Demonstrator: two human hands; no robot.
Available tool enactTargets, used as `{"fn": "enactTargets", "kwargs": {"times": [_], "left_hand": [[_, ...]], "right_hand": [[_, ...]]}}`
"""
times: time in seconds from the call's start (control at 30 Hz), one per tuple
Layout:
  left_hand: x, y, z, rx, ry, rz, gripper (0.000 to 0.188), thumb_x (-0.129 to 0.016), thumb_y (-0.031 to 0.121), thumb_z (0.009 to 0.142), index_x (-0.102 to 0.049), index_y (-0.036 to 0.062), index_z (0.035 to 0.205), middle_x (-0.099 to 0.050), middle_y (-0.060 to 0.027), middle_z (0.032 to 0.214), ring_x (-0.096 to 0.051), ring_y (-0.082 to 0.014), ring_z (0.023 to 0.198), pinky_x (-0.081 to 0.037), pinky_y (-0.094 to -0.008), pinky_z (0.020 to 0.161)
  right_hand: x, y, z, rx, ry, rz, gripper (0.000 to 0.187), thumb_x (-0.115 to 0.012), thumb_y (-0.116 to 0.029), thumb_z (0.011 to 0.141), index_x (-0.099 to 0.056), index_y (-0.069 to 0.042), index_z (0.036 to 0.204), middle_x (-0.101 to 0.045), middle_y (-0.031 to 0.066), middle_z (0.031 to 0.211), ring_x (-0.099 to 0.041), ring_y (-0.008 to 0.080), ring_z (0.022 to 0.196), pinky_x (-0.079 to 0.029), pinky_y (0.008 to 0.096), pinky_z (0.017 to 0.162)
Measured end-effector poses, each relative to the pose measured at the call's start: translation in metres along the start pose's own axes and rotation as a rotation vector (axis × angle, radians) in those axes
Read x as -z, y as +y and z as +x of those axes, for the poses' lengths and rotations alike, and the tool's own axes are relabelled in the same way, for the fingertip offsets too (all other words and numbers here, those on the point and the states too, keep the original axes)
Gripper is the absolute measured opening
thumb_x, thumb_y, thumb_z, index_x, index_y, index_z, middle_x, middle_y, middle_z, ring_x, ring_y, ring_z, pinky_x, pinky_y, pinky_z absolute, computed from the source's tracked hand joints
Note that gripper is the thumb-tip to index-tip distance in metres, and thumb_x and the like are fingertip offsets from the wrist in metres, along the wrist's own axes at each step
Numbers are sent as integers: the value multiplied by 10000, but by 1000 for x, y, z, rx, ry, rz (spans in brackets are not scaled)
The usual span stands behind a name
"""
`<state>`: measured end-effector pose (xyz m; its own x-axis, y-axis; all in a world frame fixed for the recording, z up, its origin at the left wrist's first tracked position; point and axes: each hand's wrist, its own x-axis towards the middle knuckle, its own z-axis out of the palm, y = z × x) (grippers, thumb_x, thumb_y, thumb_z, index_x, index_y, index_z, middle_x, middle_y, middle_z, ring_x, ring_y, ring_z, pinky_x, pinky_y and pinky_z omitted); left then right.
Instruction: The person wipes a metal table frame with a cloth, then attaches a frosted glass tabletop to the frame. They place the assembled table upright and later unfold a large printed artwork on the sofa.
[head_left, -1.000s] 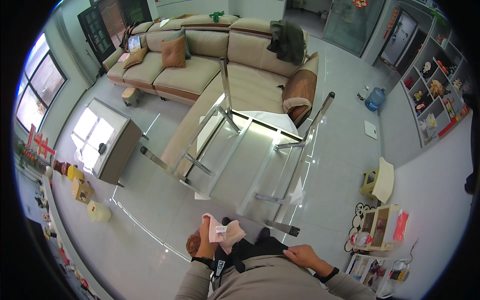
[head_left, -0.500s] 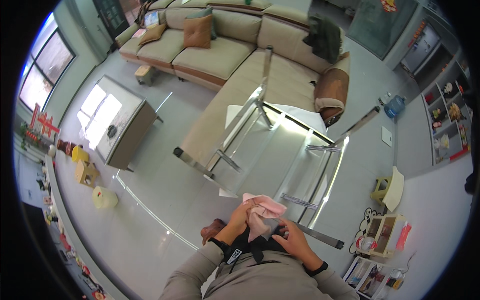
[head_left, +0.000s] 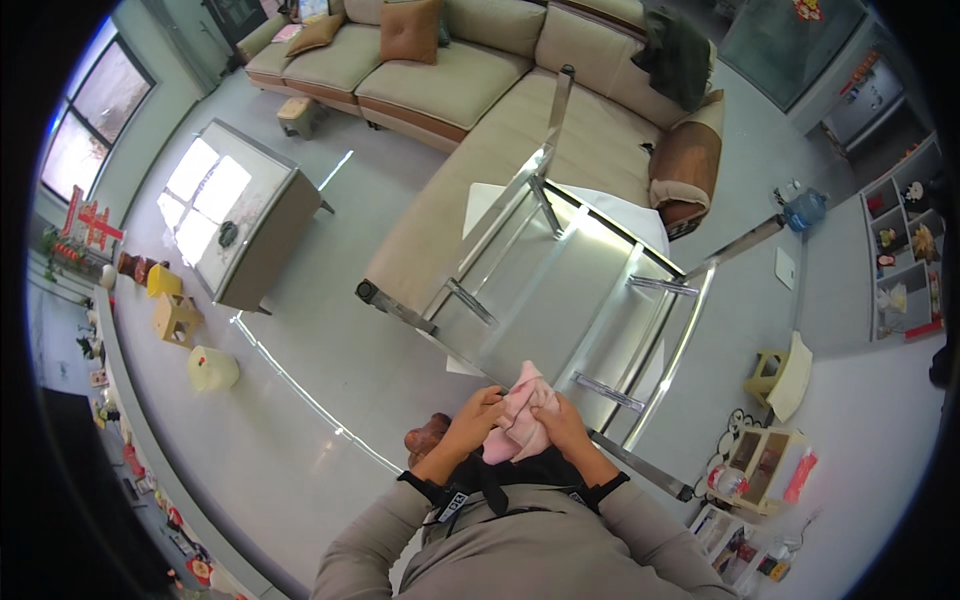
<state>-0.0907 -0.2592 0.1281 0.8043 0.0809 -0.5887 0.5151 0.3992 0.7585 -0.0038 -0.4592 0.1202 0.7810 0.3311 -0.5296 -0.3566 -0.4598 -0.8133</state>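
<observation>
A crumpled pink cloth (head_left: 524, 418) is bunched between my two hands, close in front of my waist. My left hand (head_left: 474, 424) is closed at the cloth's left side. From the right, my right hand (head_left: 566, 430) grips it, with the fingertips pressed into the folds. Just beyond stands an upturned metal table (head_left: 545, 300), its legs pointing up and its shiny crossbars exposed. One table leg (head_left: 650, 468) reaches toward me beside my right forearm. White sheet-like material (head_left: 632, 228) shows under the table's far side.
The beige sofa (head_left: 455, 85) extends behind the table, with a brown cushion (head_left: 408, 32) on it. At left stands a low coffee table (head_left: 262, 225), near small stools (head_left: 178, 320) and a cream bin (head_left: 213, 369). Right are a shelf rack (head_left: 765, 468) and a water bottle (head_left: 805, 210).
My right hand, apart from the cloth's lower edge before, has come up and taken hold of it. The cloth is bunched more upright between both hands. The view has shifted slightly.
</observation>
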Motion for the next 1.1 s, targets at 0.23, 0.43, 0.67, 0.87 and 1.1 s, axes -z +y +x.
{"fn": "enactTargets", "kwargs": {"times": [0.23,0.43,0.67,0.87,1.1], "left_hand": [[87,13,-18,-178,614,316,447,-643,170,991,-546,15,1399,-655,-106,1239,-636,-185,1075,-539,-314,854],[115,112,-1,-558,809,529,433,-683,54,915,-589,0,1334,-647,-137,1235,-649,-260,1121,-556,-368,891],[144,154,17,-667,774,763,324,-697,2,858,-641,0,1177,-658,-136,1106,-664,-310,986,-562,-386,842],[158,166,14,-661,644,844,353,-725,-6,820,-650,13,1164,-666,-164,1064,-674,-342,965,-550,-385,839],[198,151,25,-447,498,582,402,-705,17,883,-621,5,1277,-674,-148,1121,-682,-251,1028,-576,-352,844]], "right_hand": [[-21,-24,22,-24,-2,109,664,-723,-408,894,-587,52,1353,-682,252,1257,-668,329,1163,-515,389,975],[-62,-135,44,203,-169,-8,652,-688,-441,926,-567,24,1366,-685,277,1189,-680,375,1110,-517,404,939],[-172,-192,104,394,-270,210,409,-646,-251,952,-604,-35,1296,-699,200,1127,-686,340,1018,-518,399,909],[-191,-146,172,280,-272,-155,329,-593,-210,918,-662,-49,1196,-716,173,1041,-682,305,937,-521,396,872],[-140,-182,200,-5,-8,355,330,-594,-189,889,-677,-48,1175,-733,73,981,-670,192,875,-535,353,804]]}}
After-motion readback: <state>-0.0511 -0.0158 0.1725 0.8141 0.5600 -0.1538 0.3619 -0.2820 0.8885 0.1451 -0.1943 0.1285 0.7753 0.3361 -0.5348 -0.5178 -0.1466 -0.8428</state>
